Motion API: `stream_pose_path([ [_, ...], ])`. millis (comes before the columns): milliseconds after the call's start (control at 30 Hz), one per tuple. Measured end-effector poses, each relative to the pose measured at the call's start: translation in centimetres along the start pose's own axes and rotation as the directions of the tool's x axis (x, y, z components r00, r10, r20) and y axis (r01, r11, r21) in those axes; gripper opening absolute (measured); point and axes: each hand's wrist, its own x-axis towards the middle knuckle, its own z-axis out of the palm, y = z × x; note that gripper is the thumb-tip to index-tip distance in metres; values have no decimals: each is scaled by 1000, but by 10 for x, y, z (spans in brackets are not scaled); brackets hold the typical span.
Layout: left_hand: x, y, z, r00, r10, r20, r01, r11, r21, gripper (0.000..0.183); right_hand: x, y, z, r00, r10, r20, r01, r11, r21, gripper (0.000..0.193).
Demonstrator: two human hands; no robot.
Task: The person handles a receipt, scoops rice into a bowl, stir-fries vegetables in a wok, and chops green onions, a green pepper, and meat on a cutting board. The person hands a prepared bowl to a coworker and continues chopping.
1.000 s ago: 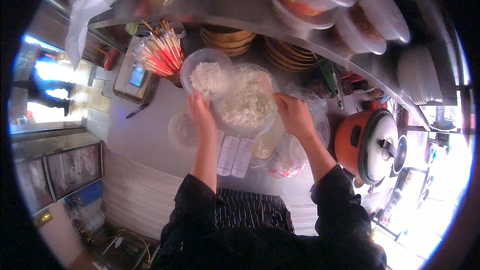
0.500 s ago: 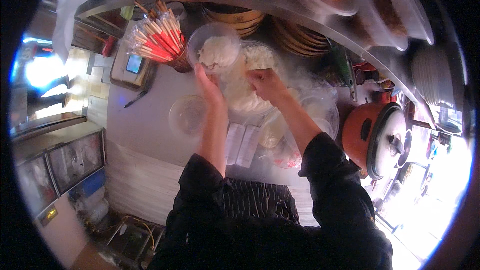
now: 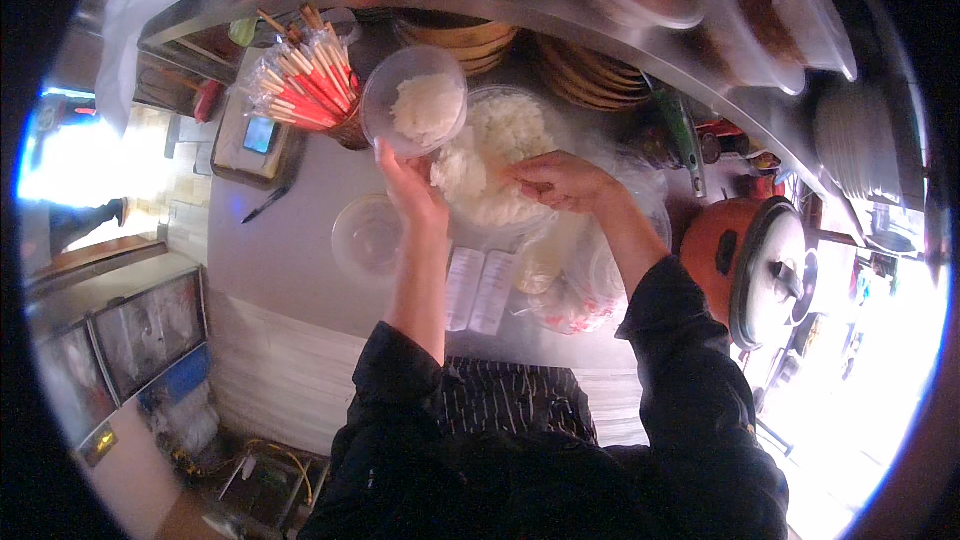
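Note:
My left hand point(image 3: 415, 185) holds up a round clear plastic bowl point(image 3: 375, 105), its fingers wrapped under the near side. A mound of white rice point(image 3: 428, 108) fills part of that bowl. My right hand point(image 3: 565, 183) is closed around the handle of a rice paddle point(image 3: 497, 174), mostly hidden by the fingers and rice. A clump of rice point(image 3: 460, 172) sits at the paddle's end, close to my left hand and below the bowl. Under both hands is a wide container heaped with steaming rice point(image 3: 510, 125).
An empty clear bowl point(image 3: 365, 240) and an open paper booklet point(image 3: 480, 290) lie nearer me. Wrapped chopsticks point(image 3: 315, 85) stand at the left, bamboo steamers point(image 3: 460, 43) behind. Plastic bags point(image 3: 570, 290) and a lidded red pot point(image 3: 735, 265) are to the right. A metal shelf point(image 3: 540, 15) overhangs the back.
The paddle has come up with a clump of rice on it, and my right hand has shifted right. The rice mound in the held bowl looks larger.

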Motion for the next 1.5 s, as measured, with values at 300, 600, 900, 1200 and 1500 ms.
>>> stream_pose_path([
  [300,-11,-19,-14,984,180,3,-179,974,136,71,2,-2,22,965,-264,-9,236,878,-416,24],
  [600,-21,0,-2,993,104,53,-105,994,13,81,15,-2,14,979,-193,67,204,940,-272,20],
  [900,-7,1,-9,985,92,145,-101,993,54,84,-18,21,-21,997,-62,51,53,984,173,40],
  [1200,-39,14,-43,994,60,96,-91,926,365,65,-131,7,-12,974,-164,-154,188,969,157,37],
  [1500,-92,-17,-34,974,-159,162,113,958,262,62,-127,-27,82,556,-782,-281,181,444,-878,36],
])
